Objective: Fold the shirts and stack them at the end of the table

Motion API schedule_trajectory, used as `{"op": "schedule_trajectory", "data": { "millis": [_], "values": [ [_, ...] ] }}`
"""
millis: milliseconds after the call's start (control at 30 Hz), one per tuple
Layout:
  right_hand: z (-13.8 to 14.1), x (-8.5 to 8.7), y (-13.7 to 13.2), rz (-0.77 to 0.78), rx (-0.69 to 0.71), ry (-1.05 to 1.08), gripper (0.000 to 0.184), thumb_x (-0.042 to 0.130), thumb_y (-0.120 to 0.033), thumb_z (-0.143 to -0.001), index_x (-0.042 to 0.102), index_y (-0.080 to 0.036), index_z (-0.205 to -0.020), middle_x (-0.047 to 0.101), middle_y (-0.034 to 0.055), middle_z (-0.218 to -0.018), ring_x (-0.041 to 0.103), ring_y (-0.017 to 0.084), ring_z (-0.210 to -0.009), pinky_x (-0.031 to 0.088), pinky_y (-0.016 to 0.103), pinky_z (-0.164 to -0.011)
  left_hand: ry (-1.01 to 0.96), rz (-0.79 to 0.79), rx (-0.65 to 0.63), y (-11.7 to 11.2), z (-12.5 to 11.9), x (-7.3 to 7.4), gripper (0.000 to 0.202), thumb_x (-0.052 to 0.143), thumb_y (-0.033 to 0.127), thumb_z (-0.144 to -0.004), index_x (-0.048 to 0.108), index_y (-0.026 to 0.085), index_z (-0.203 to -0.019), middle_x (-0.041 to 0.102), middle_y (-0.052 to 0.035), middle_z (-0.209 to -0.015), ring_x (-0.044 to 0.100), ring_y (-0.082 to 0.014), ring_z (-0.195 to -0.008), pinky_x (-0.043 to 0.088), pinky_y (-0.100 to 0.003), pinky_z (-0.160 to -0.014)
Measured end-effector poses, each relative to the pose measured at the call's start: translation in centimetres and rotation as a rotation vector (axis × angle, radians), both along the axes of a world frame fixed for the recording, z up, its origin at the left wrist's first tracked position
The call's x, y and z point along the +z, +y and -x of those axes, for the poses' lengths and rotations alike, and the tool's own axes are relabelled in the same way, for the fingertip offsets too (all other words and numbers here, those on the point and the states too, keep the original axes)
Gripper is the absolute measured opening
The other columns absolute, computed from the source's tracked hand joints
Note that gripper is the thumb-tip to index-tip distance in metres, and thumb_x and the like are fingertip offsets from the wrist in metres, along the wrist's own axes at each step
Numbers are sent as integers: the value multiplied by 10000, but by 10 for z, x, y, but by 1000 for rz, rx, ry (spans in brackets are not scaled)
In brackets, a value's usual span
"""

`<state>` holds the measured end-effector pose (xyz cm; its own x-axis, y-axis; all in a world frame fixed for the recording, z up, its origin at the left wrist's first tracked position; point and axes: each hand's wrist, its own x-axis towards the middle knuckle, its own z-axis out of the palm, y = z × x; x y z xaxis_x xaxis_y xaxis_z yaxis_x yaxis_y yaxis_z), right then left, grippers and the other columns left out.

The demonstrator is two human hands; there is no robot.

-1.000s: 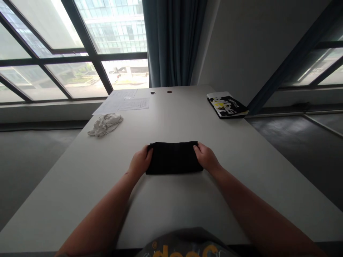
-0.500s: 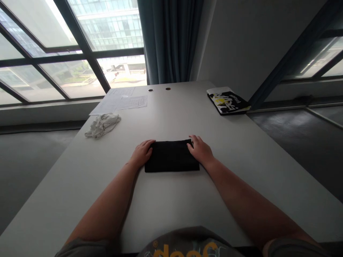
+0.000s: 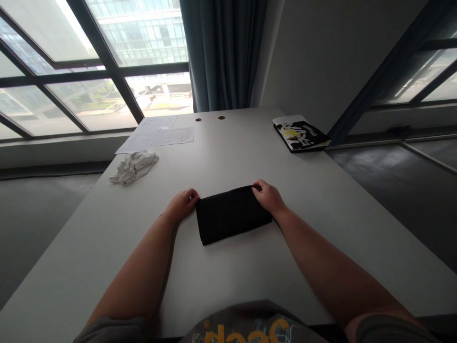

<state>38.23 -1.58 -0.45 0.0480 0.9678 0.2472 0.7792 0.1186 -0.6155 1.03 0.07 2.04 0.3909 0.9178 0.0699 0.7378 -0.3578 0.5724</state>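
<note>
A folded black cloth (image 3: 232,215), rectangular and flat-looking, lies at a slant on the white table (image 3: 221,271) in front of me, its left end nearer to me. At its upper left corner my left hand (image 3: 183,204) has its fingers curled in a pinch on the edge. My right hand (image 3: 268,196) pinches the upper right corner between thumb and fingers. Part of the cloth's right end is covered by that hand.
A crumpled white cloth (image 3: 134,166) lies to the left, with paper sheets (image 3: 174,136) behind it. On the far right rests a black, white and yellow printed packet (image 3: 302,135). Two round holes (image 3: 222,117) sit near the table's far edge, before a blue curtain (image 3: 224,57).
The black cloth has turned from level to slanted, its left end coming toward me. Both hands have gone from lying on its ends to pinching the upper corners.
</note>
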Motion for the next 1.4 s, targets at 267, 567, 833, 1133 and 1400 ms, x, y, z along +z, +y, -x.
{"op": "schedule_trajectory", "data": {
  "millis": [267, 567, 833, 1133, 1400],
  "values": [
    [1, -1, 0, -9, -5, 15, 157, 632, -246, -890, 714, -219, -1021, 725, 15, -860, 643, 168, -732, 470, 277, -744, -162, 5, -261, -6, 3, 8, 179, 601, 403, -924, 611, 229, -969, 689, -80, -1333, 649, -229, -1172, 487, -397, -1070],
    [4, 0, 1, 40, -47, 2, 159, 632, -253, -913, 718, -235, -1045, 727, 4, -805, 683, 188, -752, 490, 280, -737, -56, 41, 32, -6, -12, -3, 174, 553, 387, -915, 627, 249, -991, 742, -28, -1018, 659, -210, -914, 526, -360, -876],
    [15, 14, -4, -158, 37, -175, 353, 552, -168, -908, 693, -177, -1232, 713, 123, -1244, 652, 282, -1120, 520, 424, -1019, 124, -142, 8, -19, -39, 22, 383, 498, 181, -893, 636, 258, -1242, 712, -58, -1270, 639, -254, -1205, 482, -436, -1077],
    [74, 5, -23, -60, 247, -399, 458, 537, -262, -994, 600, -209, -1445, 566, 156, -1505, 464, 349, -1419, 311, 585, -1214, 301, -202, 29, -51, -113, -3, 500, 434, 431, -1044, 527, 235, -1495, 540, -120, -1554, 474, -319, -1436, 284, -560, -1258],
    [56, 3, -17, -45, 302, -376, 459, 556, -375, -1018, 609, -208, -1443, 622, 158, -1362, 530, 320, -1300, 338, 528, -1202, 313, -213, -1, -44, -96, -6, 508, 521, 477, -1008, 542, 268, -1470, 595, -111, -1433, 537, -311, -1316, 395, -476, -1165]
  ]
}}
